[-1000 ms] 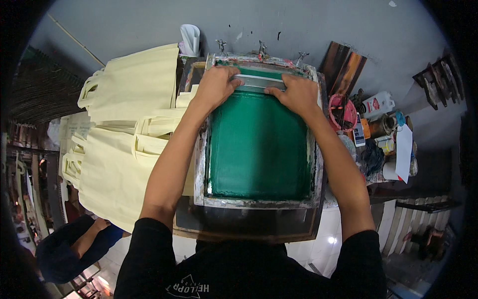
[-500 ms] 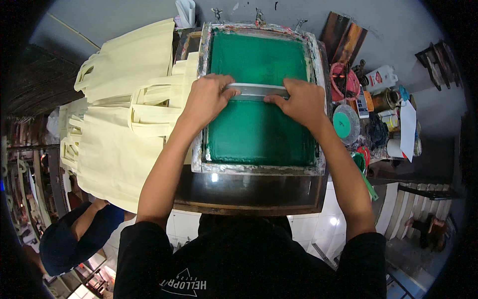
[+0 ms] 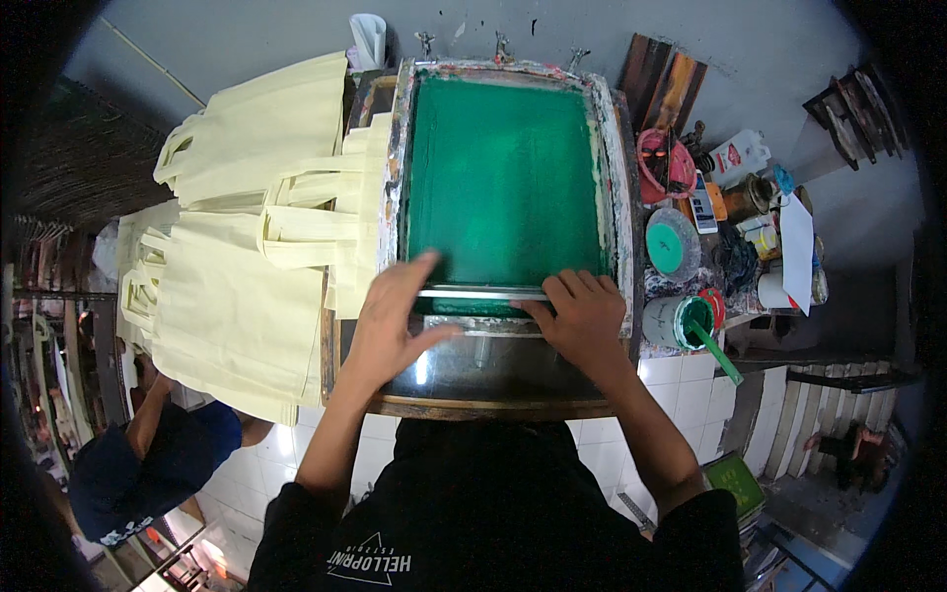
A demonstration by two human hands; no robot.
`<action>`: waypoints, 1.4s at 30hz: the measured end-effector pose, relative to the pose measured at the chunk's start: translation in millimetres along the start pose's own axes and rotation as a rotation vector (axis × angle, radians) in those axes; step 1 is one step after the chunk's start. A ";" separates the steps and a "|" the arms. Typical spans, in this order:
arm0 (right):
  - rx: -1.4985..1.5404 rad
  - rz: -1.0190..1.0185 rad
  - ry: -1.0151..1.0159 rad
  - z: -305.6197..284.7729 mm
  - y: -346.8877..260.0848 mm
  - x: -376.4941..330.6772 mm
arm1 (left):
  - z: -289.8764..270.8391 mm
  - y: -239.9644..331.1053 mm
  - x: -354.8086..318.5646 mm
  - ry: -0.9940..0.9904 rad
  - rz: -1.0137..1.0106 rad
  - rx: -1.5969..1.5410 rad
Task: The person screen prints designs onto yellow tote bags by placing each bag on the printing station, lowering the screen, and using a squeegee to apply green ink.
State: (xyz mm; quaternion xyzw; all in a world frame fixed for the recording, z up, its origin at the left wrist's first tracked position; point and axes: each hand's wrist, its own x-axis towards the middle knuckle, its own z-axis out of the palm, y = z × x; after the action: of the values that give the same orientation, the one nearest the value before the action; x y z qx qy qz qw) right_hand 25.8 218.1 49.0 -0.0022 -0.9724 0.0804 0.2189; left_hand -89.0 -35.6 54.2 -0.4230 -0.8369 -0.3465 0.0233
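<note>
You are gripping the squeegee (image 3: 480, 294) with left hand (image 3: 393, 321) and right hand (image 3: 582, 318), fingers curled over it, at the near end of the green screen (image 3: 505, 178), so the pull looks nearly finished, lifting the frame still left, tote bags (image 3: 247, 257) waiting left of the screen.

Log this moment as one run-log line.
left hand on squeegee | right hand on squeegee | squeegee at near end of green screen | cloth bags stacked left

A white plastic jug (image 3: 742, 155) with a red label stands at the table's far right corner, beside small paint tins (image 3: 752, 195).
</note>
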 end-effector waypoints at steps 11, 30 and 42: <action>-0.029 -0.083 0.389 -105.6 -0.8 52.8 | -53.2 17.6 21.6 0.650 0.118 0.025; -0.142 0.051 0.412 -225.4 43.1 287.3 | -26.2 -94.3 75.7 -0.155 -0.510 0.336; -0.235 0.100 0.378 -233.3 57.9 327.5 | -134.1 -165.6 17.6 0.486 -0.475 0.677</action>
State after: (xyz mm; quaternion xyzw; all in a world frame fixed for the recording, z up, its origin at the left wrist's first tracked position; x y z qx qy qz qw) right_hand -172.7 324.4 387.2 -0.0910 -0.9155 -0.0244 0.3910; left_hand -254.3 -170.3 69.0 -0.0954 -0.9466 -0.1390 0.2748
